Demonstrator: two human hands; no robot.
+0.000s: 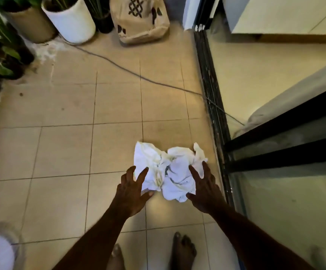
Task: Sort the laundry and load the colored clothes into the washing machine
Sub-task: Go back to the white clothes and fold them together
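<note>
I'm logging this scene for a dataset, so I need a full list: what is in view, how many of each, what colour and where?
white cloth pile: one crumpled heap, white, on the tiled floor by the door track
tiled floor: beige tiles, dark grout
cable: one, grey, running across the floor from the pots to the door track
white pot: one, top left
tan pot: one, left of the white pot
plants: several, green, far left
paper bag: one, brown with black print, top centre
sliding door track: black, right
left hand: fingers spread, at the cloth's left edge
right hand: fingers spread, at the cloth's right edge
bare feet: two, bottom edge
</note>
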